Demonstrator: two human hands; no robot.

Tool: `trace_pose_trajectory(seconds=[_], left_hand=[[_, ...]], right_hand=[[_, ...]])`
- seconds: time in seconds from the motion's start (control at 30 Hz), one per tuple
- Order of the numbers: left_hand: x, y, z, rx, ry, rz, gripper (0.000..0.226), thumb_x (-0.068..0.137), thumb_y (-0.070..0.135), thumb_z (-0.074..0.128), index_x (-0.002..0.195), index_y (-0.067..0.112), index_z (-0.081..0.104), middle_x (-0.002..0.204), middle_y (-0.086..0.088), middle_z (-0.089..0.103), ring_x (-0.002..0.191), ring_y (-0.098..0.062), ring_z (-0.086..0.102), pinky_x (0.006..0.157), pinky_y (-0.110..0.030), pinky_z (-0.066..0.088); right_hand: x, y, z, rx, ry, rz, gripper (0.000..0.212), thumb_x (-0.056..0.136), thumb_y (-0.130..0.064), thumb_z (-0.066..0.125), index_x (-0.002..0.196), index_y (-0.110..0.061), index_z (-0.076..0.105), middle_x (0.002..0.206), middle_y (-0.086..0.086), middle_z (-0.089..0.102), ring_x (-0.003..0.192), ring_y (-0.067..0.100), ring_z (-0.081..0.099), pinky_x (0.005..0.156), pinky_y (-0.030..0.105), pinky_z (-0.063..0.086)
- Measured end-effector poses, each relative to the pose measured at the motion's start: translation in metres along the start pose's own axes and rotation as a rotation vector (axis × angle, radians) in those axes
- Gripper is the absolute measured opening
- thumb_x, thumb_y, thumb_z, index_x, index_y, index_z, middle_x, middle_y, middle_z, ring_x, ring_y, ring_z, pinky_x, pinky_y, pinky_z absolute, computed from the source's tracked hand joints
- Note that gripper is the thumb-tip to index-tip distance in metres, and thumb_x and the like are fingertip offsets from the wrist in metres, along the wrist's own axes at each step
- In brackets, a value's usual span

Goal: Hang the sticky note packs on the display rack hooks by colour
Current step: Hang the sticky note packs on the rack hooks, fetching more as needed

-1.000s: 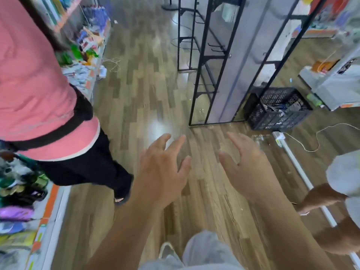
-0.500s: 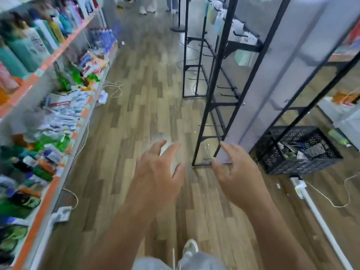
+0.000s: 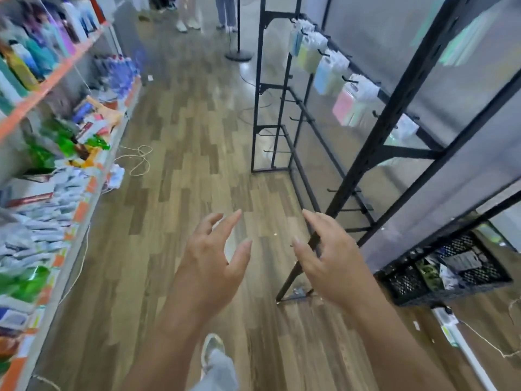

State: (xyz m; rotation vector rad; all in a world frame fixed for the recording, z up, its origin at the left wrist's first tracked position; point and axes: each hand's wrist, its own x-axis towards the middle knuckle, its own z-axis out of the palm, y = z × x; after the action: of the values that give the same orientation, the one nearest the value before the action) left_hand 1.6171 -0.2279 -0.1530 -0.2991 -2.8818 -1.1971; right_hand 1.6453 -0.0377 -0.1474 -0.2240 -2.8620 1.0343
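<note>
The sticky note packs (image 3: 328, 76) already up hang in a pastel row along the upper rail of the display rack (image 3: 395, 103), each on its own hook: blue and yellow ones toward the rack's far end, then pale blue, then pink (image 3: 348, 105), with a greenish one nearest its thick slanted upright. The motion blur makes any print on them unreadable. Lower on the rack, thin black hooks (image 3: 344, 191) jut out into the aisle. Neither hand carries a pack. The right hand (image 3: 332, 263) is raised just in front of the rack's near upright, fingers spread and lightly bent, holding nothing; whether it touches the post cannot be told. The left hand (image 3: 211, 263) is level with it on the aisle side of the rack, well clear of the frame, fingers likewise apart and gripping nothing. At the rack's foot, behind its near panel, sits a black lattice crate (image 3: 408, 283) with loose packets inside. Across the aisle from the rack runs an orange-edged store shelf (image 3: 81, 213) crowded with bottles and packets, and a pale cord (image 3: 139, 160) lies looped on the wood-plank floor (image 3: 183, 142) between that shelf and the rack. Beyond the rack's far end stands a round black pole base (image 3: 239, 55).
</note>
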Motion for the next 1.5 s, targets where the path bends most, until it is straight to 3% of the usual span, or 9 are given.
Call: trace_pose_trajectory(seconds=[0.17,0.27,0.47,0.6,0.83,1.0,1.13,1.27,1.5], left_hand=[[0.136,-0.01,-0.028,-0.076,-0.065,0.113,0.049,0.093,0.041,0.055,0.141,0.033,0.047,0.144,0.01,0.042,0.117,0.006,0.043,0.086,0.001,0.024],[0.201,-0.002,-0.031,-0.073,-0.121,0.181,0.05,0.093,0.043,0.051,0.142,0.035,0.044,0.146,0.014,0.038,0.09,0.015,0.049,0.077,-0.003,0.028],[0.309,0.019,-0.005,-0.099,-0.258,0.291,0.05,0.093,0.04,0.052,0.142,0.036,0.044,0.141,0.018,0.04,0.108,-0.012,0.058,0.086,-0.001,0.027],[0.376,0.04,0.033,-0.128,-0.364,0.424,0.053,0.089,0.045,0.047,0.141,0.036,0.045,0.142,0.014,0.042,0.13,0.002,0.037,0.095,0.001,0.021],[0.452,0.103,0.09,-0.24,-0.577,0.615,0.045,0.093,0.039,0.051,0.137,0.037,0.048,0.133,0.025,0.043,0.117,0.023,0.034,0.086,0.009,0.02],[0.482,0.141,0.11,-0.328,-0.718,0.742,0.044,0.094,0.035,0.053,0.137,0.036,0.049,0.122,0.028,0.049,0.116,0.013,0.042,0.097,-0.001,0.028],[0.501,0.177,0.121,-0.419,-0.849,0.813,0.048,0.092,0.048,0.052,0.138,0.046,0.042,0.127,0.035,0.046,0.123,0.011,0.044,0.113,-0.039,0.033],[0.503,0.217,0.12,-0.545,-0.974,0.89,0.057,0.095,0.038,0.054,0.148,0.038,0.031,0.145,0.02,0.043,0.125,0.005,0.046,0.107,-0.028,0.041],[0.497,0.249,0.12,-0.698,-1.117,1.011,0.045,0.092,0.03,0.054,0.137,0.029,0.049,0.13,0.019,0.057,0.121,0.0,0.052,0.099,-0.035,0.049]], right_hand=[[0.11,-0.031,0.007,0.016,0.085,0.061,0.055,0.096,-0.037,0.052,0.147,-0.022,0.038,0.151,-0.004,0.038,0.139,0.007,0.032,0.115,0.027,0.026],[0.159,-0.033,0.007,-0.007,0.152,0.124,0.056,0.096,-0.035,0.053,0.147,-0.019,0.037,0.149,-0.002,0.04,0.137,0.009,0.033,0.112,0.022,0.024],[0.236,-0.01,0.004,0.066,0.335,0.342,0.061,0.096,-0.035,0.052,0.15,-0.023,0.029,0.15,-0.003,0.034,0.139,0.01,0.029,0.113,0.028,0.026],[0.281,0.008,0.0,0.072,0.427,0.47,0.062,0.096,-0.037,0.05,0.151,-0.027,0.023,0.152,-0.007,0.029,0.139,0.008,0.029,0.112,0.031,0.029],[0.321,0.042,-0.022,0.083,0.555,0.75,0.056,0.098,-0.037,0.049,0.148,-0.03,0.027,0.149,-0.013,0.03,0.138,0.009,0.026,0.108,0.029,0.028],[0.328,0.055,-0.026,0.169,0.839,1.031,0.049,0.095,-0.034,0.055,0.139,-0.034,0.033,0.145,-0.011,0.039,0.117,0.01,0.045,0.087,0.032,0.04],[0.331,0.067,-0.028,0.31,1.113,1.062,0.057,0.092,-0.02,0.063,0.139,-0.03,0.031,0.139,-0.007,0.049,0.119,0.01,0.049,0.096,0.033,0.044],[0.338,0.071,-0.039,0.447,1.199,1.143,0.064,0.092,-0.018,0.063,0.144,-0.031,0.027,0.144,-0.007,0.046,0.134,0.018,0.043,0.107,0.05,0.04],[0.349,0.076,-0.043,0.548,1.192,1.098,0.039,0.092,-0.01,0.056,0.119,-0.035,0.043,0.103,-0.028,0.055,0.105,0.001,0.056,0.081,0.023,0.047]])
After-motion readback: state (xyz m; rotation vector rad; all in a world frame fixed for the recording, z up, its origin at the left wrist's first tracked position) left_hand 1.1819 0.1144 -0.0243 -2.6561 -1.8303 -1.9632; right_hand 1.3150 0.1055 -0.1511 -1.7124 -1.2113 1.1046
